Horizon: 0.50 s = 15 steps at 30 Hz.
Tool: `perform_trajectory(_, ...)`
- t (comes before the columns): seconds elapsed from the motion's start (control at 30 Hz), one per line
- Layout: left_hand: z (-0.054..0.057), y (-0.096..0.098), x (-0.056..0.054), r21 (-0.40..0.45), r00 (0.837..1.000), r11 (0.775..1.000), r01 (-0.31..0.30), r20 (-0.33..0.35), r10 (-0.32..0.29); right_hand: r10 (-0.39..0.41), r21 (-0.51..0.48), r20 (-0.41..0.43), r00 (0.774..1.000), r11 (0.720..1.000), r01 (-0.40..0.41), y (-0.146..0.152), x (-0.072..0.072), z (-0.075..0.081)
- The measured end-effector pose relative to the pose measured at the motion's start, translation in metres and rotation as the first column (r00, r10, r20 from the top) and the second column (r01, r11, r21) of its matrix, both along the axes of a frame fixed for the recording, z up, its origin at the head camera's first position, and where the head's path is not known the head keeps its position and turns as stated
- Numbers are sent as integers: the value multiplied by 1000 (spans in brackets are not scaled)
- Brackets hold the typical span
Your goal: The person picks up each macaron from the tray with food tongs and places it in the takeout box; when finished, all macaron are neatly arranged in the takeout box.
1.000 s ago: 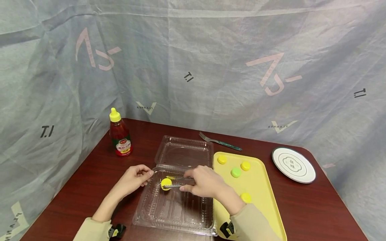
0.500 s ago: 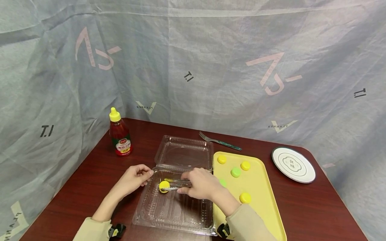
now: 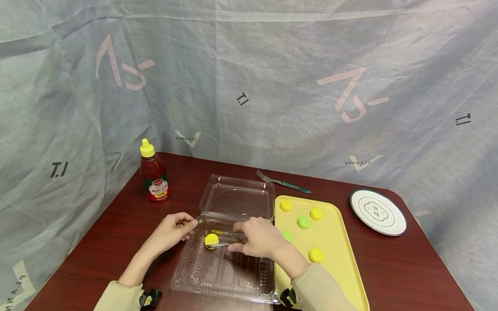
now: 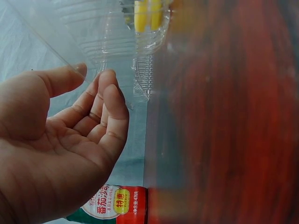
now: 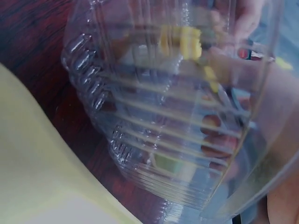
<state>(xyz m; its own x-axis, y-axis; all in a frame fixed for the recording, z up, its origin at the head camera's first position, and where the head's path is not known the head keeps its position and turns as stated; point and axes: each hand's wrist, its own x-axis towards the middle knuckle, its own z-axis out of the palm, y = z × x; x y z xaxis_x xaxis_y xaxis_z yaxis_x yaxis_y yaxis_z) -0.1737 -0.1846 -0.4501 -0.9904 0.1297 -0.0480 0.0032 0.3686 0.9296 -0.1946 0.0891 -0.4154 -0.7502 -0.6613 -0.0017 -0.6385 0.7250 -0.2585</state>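
Tongs (image 3: 233, 234): your right grip (image 3: 261, 236) is holding them, fingers and thumb closed round the arms, just below the centre of the frame.
Yellow disc (image 3: 212, 240): it is sitting between the tips at the upper left of the clear container (image 3: 233, 276); if they are biting unevenly, it could roll or squirt out. Whether it is touching the floor, I cannot tell.
Rim corner: your left grip (image 3: 173, 231) is apparently pinching it, almost no gap between thumb and fingers; if you are easing off, the light plastic could skid.
Container walls: the left wall is standing near the tips, so a snag could tug everything; more room is lying toward the lower middle.
Yellow tray (image 3: 338, 242): its left edge is running just beside the container, and your forearm is crossing above, where dipping could knock the loose discs (image 3: 316, 255).
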Motion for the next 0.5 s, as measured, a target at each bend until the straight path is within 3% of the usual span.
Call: perform_trajectory(0.5,4,0,1,-1,1000,1000,0,9,0,0,-9,-42,999,1000,0,14,2,9)
